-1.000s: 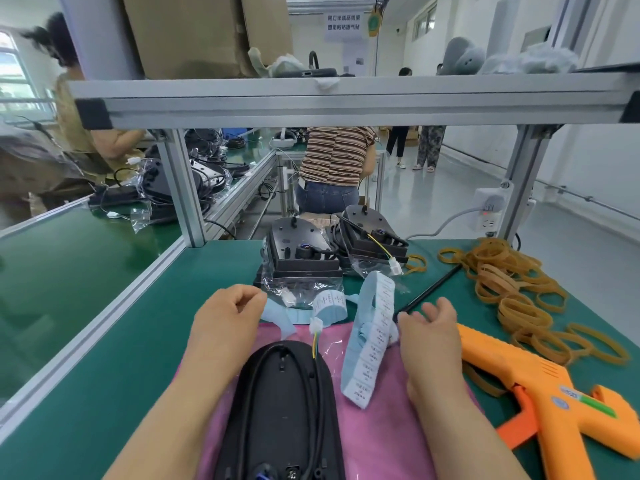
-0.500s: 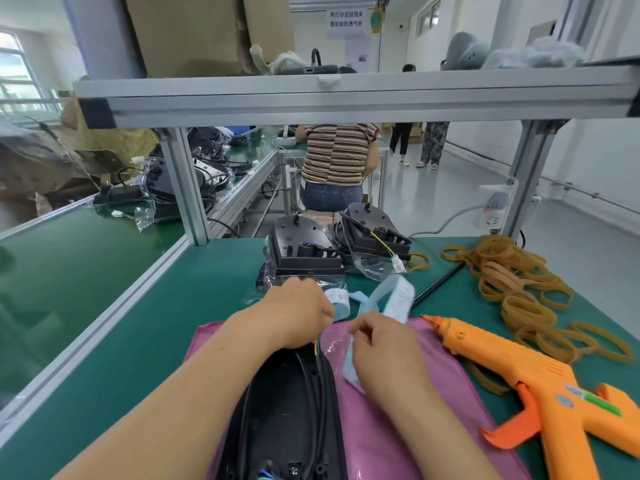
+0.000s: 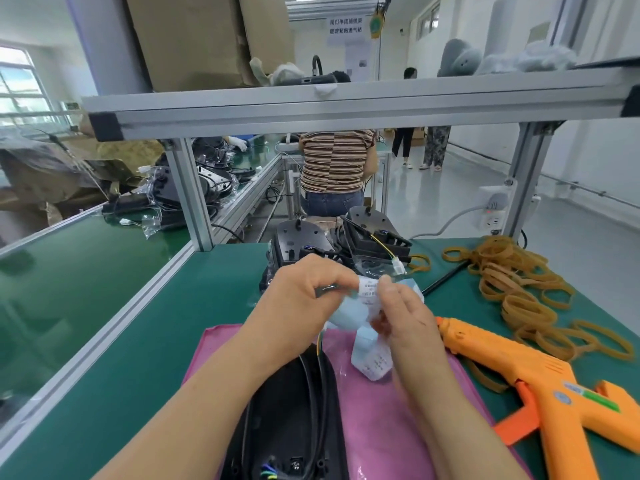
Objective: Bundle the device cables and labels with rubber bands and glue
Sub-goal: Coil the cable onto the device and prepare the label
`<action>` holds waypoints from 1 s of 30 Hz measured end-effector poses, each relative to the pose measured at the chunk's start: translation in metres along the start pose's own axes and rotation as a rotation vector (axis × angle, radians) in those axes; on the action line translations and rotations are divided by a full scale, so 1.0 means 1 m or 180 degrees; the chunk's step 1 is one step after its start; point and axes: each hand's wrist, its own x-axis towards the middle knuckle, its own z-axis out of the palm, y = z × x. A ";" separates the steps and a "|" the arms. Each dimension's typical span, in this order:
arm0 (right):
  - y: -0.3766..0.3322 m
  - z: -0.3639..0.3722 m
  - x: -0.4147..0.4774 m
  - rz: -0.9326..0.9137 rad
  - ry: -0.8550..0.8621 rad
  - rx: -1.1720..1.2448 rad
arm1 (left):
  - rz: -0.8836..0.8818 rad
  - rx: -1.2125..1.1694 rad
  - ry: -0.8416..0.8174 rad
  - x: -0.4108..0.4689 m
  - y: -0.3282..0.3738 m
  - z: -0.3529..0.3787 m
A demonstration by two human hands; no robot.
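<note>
A strip of white labels on blue backing (image 3: 370,358) hangs between my hands above a pink cloth (image 3: 391,427). My left hand (image 3: 304,299) pinches the top of the strip, fingers curled. My right hand (image 3: 405,317) pinches the same strip from the right. Below them lies a black device (image 3: 294,417) with a black cable along it and a yellow-green wire running up toward the hands. An orange glue gun (image 3: 540,386) lies to the right. Tan rubber bands (image 3: 512,289) are piled at the far right.
Two more black devices (image 3: 332,240) in plastic bags stand beyond my hands on the green bench (image 3: 138,358). An aluminium frame post (image 3: 190,195) rises at the left, a power strip (image 3: 491,209) hangs on the right post. A person in a striped top stands behind.
Both hands have risen off the cloth and come together, lifting the label strip. The strip, earlier standing loosely by the right hand, is now folded between both sets of fingers.
</note>
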 end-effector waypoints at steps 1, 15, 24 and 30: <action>-0.001 0.000 -0.001 0.0049 -0.0118 0.0192 | 0.0237 0.0120 0.0088 -0.001 0.001 0.000; -0.002 0.001 -0.007 0.0264 -0.0901 0.1245 | -0.1031 -0.1097 0.0621 -0.012 0.013 0.006; -0.002 -0.002 -0.006 0.0273 -0.0793 0.1230 | -0.1408 -0.1021 -0.0179 -0.019 0.012 0.013; -0.002 -0.008 0.000 0.0211 -0.0434 0.1493 | -0.1388 -0.0563 -0.0547 -0.025 0.008 0.021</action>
